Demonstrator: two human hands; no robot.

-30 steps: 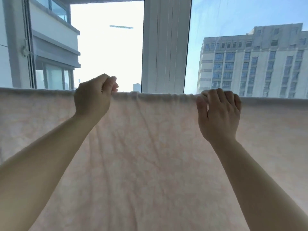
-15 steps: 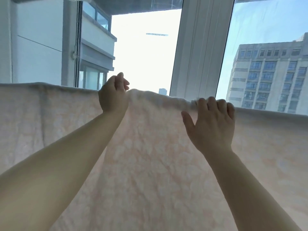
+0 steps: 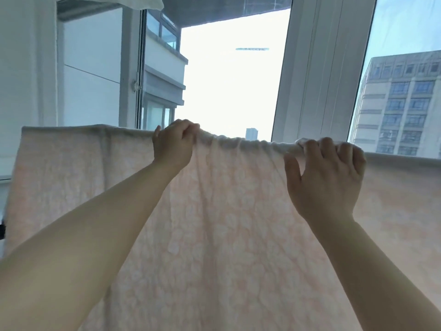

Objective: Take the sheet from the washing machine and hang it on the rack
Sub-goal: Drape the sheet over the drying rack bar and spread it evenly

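**Soft sheet, gathered along its top fold**

Bright windows point(image 3: 233, 80) back the pale pink, flower-patterned cotton sheet point(image 3: 214, 235), draped over a hidden rail. Left hand point(image 3: 173, 144) clenches the bunched fold; right hand point(image 3: 327, 177) hooks its fingers point(image 3: 328, 146) over it. Looks light, limp, crease-prone; best held along that fold. No writing visible.

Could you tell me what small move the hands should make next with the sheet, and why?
Probably draw the two hands apart along the top fold. The sheet already hangs over the bar, but its top edge is bunched into gathers between the left hand, which grips the fold, and the right hand, whose fingers hook over it. Spreading it should flatten those wrinkles.
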